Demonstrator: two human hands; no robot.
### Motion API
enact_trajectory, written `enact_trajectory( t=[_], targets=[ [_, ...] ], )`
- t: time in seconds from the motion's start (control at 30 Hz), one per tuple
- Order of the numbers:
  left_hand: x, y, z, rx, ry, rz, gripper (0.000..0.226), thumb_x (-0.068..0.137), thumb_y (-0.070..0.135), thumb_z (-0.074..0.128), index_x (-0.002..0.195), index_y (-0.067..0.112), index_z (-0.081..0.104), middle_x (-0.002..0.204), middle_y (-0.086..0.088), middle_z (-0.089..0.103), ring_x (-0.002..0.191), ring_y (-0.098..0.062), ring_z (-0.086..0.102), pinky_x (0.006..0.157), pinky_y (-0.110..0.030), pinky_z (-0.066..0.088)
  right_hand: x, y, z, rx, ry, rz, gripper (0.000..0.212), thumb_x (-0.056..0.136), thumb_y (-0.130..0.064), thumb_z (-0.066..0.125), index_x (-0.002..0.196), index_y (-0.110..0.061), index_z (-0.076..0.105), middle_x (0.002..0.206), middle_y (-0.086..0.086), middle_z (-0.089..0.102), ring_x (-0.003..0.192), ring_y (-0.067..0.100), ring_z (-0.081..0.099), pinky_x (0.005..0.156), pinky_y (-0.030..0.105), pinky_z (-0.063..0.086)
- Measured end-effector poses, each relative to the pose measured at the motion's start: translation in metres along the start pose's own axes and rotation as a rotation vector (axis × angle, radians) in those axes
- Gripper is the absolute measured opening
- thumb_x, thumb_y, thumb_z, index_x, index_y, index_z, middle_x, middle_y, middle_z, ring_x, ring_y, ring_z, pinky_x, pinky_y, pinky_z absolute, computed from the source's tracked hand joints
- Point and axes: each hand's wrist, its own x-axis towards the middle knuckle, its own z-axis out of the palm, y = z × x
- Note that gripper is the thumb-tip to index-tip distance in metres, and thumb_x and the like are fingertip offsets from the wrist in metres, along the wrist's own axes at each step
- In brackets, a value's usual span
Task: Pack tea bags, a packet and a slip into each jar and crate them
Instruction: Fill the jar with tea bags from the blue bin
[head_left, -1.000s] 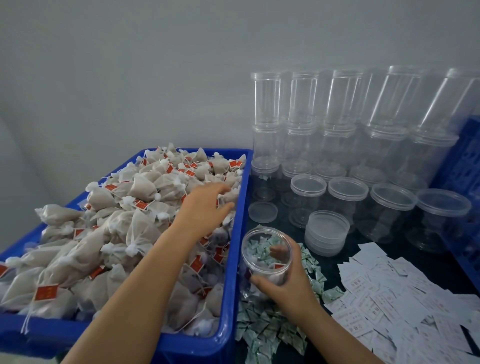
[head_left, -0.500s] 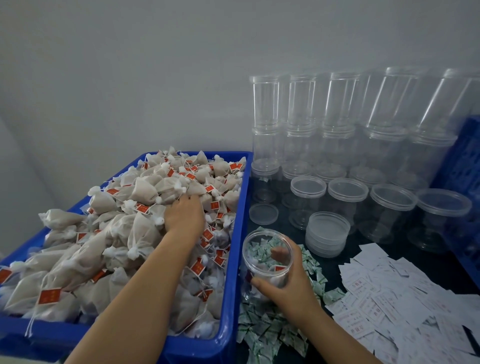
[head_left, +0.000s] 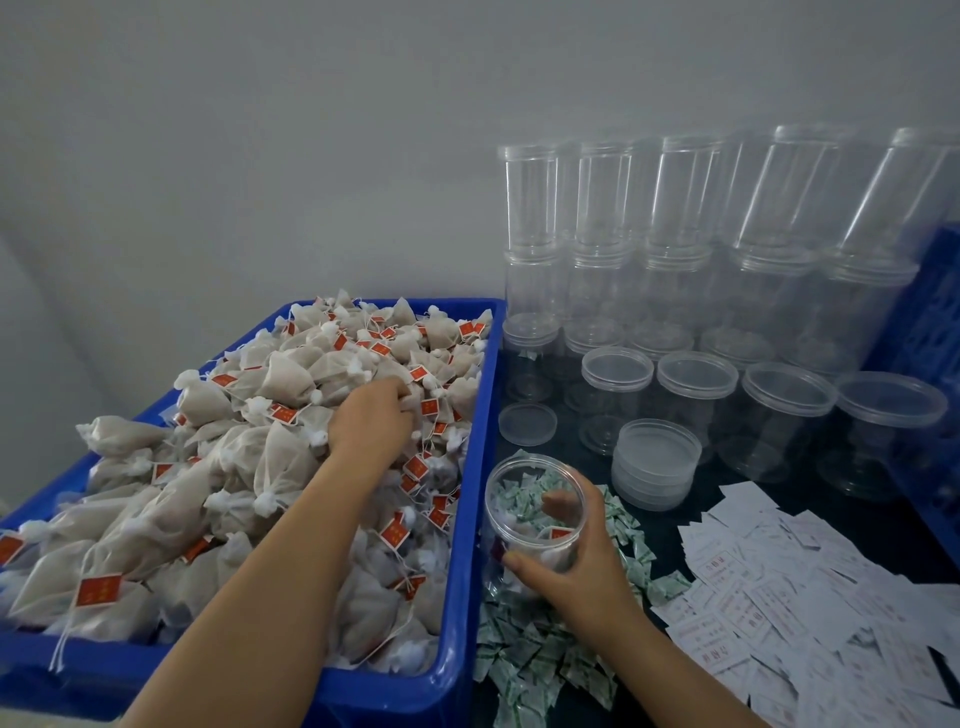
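A left hand (head_left: 370, 421) curls its fingers into tea bags (head_left: 291, 374) heaped in a blue crate (head_left: 470, 519). The right hand (head_left: 571, 564) grips an open clear jar (head_left: 535, 512) above green packets (head_left: 535, 660).

Both forearms bare to frame edge (no sleeves, gloves, rings, watch visible).

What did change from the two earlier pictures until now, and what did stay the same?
The left hand, spread open above the tea bags a second ago, came down into the pile and curled its fingers among them. The right hand kept gripping the open jar beside the blue bin.
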Motion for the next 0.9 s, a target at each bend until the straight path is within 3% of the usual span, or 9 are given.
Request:
enact_trajectory(
  t=[0.3,0.5,0.67,0.9],
  targets=[
    [-0.003,0.008,-0.011,-0.358,0.086,0.111,0.003,0.09,0.025,0.061,0.088,0.023,0.06,0.079,0.011,0.06,0.072,-0.002,0.052,0.059,-0.015,0.035,-0.001,-0.003,0.0,0.009,-0.01,0.006,0.086,0.053,-0.058,0.081,0.118,-0.078,0.029,0.126,-0.018,0.048,0.104,-0.019,0.05,0.07,0.006,0.051],
    [-0.015,0.025,-0.027,-0.665,0.094,0.138,0.007,0.087,0.03,0.066,0.083,0.028,0.061,0.078,0.012,0.061,0.072,-0.003,0.057,0.06,-0.013,0.039,0.0,-0.003,0.001,0.018,-0.008,0.0,0.083,0.053,-0.057,0.081,0.116,-0.077,0.032,0.126,-0.015,0.048,0.105,-0.02,0.049,0.072,0.003,0.048],
    [-0.025,0.035,-0.039,-0.985,0.008,0.117,0.005,0.086,0.028,0.066,0.087,0.032,0.063,0.084,0.009,0.068,0.078,-0.008,0.066,0.059,-0.018,0.055,-0.001,-0.002,0.001,0.027,-0.006,0.002,0.081,0.054,-0.057,0.081,0.116,-0.077,0.033,0.127,-0.015,0.048,0.105,-0.022,0.048,0.071,0.002,0.047],
    [-0.036,0.048,-0.044,-1.274,-0.306,0.186,0.026,0.072,0.033,0.067,0.094,0.02,0.065,0.084,0.012,0.071,0.082,-0.007,0.069,0.064,-0.019,0.054,0.001,-0.001,0.001,0.04,-0.002,-0.005,0.083,0.054,-0.053,0.082,0.118,-0.075,0.034,0.127,-0.014,0.048,0.107,-0.021,0.048,0.074,0.0,0.045]
  ],
)
